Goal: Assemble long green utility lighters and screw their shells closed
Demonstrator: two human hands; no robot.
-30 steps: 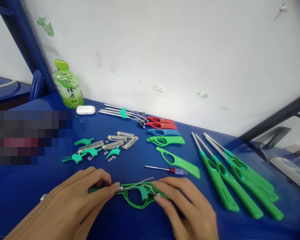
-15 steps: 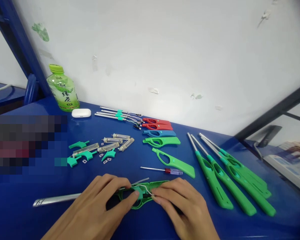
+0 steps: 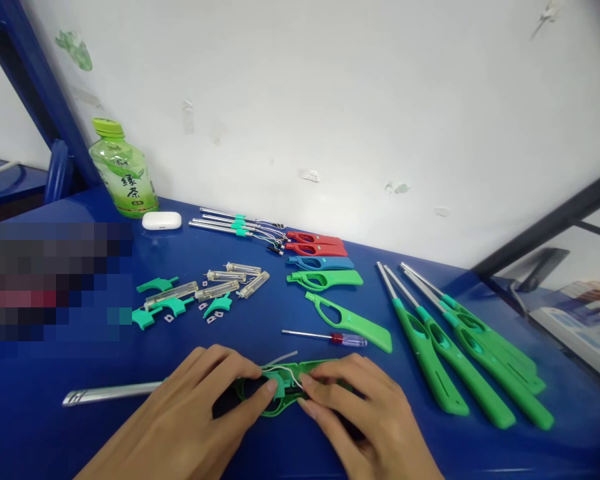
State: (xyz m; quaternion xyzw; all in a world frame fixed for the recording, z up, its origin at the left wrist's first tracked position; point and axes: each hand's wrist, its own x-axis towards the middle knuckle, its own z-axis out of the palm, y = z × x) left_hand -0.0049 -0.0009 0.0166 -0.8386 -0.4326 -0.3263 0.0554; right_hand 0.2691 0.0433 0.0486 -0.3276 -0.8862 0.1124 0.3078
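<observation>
An open green lighter shell [image 3: 300, 371] lies on the blue table near the front edge, with a teal trigger and thin white wires inside and a long metal tube [image 3: 111, 393] sticking out to the left. My left hand [image 3: 205, 407] grips the shell's front part, thumb and forefinger pressed at the trigger opening. From the right, my right hand [image 3: 360, 413] holds the handle end, its fingertips pinched on the white wire. Much of the shell is covered by both hands.
Several finished green lighters [image 3: 460, 347] lie at the right. A small screwdriver [image 3: 330, 338], empty green, blue and red handle shells [image 3: 325, 267], teal triggers and clear gas cells [image 3: 215, 288], metal tubes, a white earbud case [image 3: 161, 220] and a green tea bottle [image 3: 123, 170] lie behind.
The lighter shell has slid right, so its metal tube now shows at the left. My left fingers moved onto the trigger opening; my right fingertips stay on the wire.
</observation>
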